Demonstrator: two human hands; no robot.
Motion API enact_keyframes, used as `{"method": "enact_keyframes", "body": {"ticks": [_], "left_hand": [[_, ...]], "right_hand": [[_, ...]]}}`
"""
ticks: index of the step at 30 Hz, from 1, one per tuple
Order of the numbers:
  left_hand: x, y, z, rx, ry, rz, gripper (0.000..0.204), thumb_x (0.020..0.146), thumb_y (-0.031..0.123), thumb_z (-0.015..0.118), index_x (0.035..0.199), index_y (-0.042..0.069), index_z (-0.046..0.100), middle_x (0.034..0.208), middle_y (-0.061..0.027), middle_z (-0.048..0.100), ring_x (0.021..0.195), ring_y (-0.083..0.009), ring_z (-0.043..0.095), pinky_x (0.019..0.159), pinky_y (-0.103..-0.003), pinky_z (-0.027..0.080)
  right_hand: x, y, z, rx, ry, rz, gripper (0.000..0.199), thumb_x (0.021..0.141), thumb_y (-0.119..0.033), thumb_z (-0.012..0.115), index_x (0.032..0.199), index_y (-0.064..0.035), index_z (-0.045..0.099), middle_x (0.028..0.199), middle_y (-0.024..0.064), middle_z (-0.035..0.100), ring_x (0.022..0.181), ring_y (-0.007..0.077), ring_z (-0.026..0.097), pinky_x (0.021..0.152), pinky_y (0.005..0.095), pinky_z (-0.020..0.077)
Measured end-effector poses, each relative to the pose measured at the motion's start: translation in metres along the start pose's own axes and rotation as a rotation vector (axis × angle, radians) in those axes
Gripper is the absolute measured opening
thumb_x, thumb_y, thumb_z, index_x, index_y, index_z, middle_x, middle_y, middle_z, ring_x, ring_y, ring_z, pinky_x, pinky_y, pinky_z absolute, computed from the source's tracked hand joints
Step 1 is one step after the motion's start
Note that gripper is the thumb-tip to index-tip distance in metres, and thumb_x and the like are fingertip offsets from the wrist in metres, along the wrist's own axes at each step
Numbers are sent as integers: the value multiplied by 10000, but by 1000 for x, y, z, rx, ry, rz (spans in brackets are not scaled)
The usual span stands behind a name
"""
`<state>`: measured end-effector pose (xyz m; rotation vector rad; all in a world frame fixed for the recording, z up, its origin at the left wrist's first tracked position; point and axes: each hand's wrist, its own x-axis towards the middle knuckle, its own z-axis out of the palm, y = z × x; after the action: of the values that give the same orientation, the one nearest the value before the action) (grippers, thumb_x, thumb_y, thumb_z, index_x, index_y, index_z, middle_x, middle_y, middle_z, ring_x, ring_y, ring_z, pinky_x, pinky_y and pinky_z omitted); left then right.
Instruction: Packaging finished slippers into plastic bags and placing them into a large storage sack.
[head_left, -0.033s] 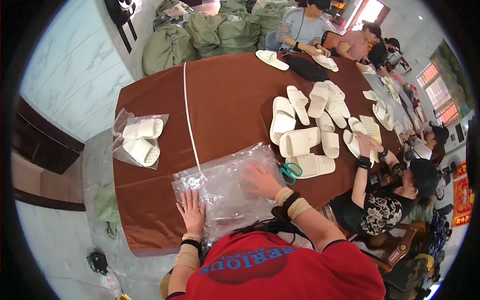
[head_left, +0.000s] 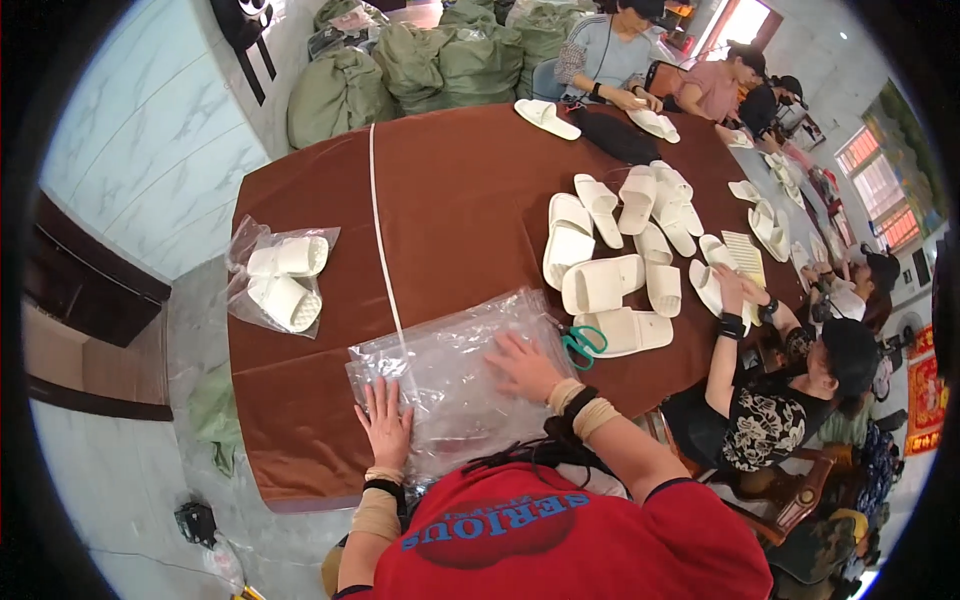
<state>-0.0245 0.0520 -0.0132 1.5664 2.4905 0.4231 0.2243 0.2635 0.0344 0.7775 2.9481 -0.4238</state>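
Observation:
Clear plastic bags (head_left: 450, 400) lie flat in a stack at the near edge of the table. My left hand (head_left: 384, 424) rests on their left part, fingers spread and palm down. On the right part of the bags lies my right hand (head_left: 524, 368), also flat with its fingers apart. Neither hand grips anything. Just past my right hand, green-handled scissors (head_left: 584, 345) lie beside the bags; their blades are hidden. Several white slippers (head_left: 604, 285) are heaped to the right. At the table's left, a pair of white slippers (head_left: 286, 300) sits inside a clear bag.
A brown cloth (head_left: 450, 200) covers the table, with a white strip (head_left: 377, 210) running across it. At the right, a co-worker (head_left: 780, 400) handles a slipper. Other people sit along the far right side. Large green sacks (head_left: 340, 100) stand behind the table.
My right hand was smeared by motion and now shows sharply, spread on the bags in nearly the same place. Everything else looks unchanged.

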Motion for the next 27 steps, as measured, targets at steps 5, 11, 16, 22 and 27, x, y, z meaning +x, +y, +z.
{"method": "enact_keyframes", "body": {"ticks": [5, 11, 16, 22, 27], "left_hand": [[26, -8, -36, -51, -104, 49, 567, 874, 242, 624, 1405, 141, 454, 1482, -114, 395, 1389, -340, 324, 1098, -559, 274], [90, -116, -56, -841, 285, -426, 375, 951, 157, 589, 1304, 41, 541, 1208, -67, 609, 1049, -168, 590, 884, -294, 481], [172, -153, -45, -1204, 464, -801, 492, 911, 270, 648, 1310, 32, 485, 1094, -63, 593, 976, -161, 564, 802, -329, 469], [205, -177, -43, -1351, 472, -1023, 450, 856, 211, 718, 1214, 18, 526, 1056, -74, 566, 924, -193, 559, 738, -336, 491], [210, -142, -58, -1795, 351, -628, 183, 898, 135, 654, 1057, 79, 582, 1008, -15, 615, 860, -151, 577, 712, -330, 493]], "right_hand": [[-4, 19, 28, 94, 118, -41, 620, 864, -388, 625, 1426, -214, 429, 1540, 125, 280, 1431, 337, 235, 1130, 560, 209], [7, 8, 23, 155, 101, -54, 644, 850, -407, 639, 1433, -230, 429, 1539, 126, 292, 1430, 337, 242, 1130, 543, 218], [5, 21, 28, 149, 98, -18, 644, 847, -418, 635, 1432, -246, 428, 1551, 114, 276, 1434, 338, 238, 1125, 544, 221], [9, 19, 27, 182, 72, -19, 622, 843, -415, 632, 1413, -242, 451, 1554, 104, 269, 1435, 331, 239, 1116, 553, 227], [8, 21, 28, 175, 73, 1, 633, 835, -410, 638, 1416, -244, 447, 1554, 103, 269, 1438, 330, 231, 1115, 558, 227]]}}
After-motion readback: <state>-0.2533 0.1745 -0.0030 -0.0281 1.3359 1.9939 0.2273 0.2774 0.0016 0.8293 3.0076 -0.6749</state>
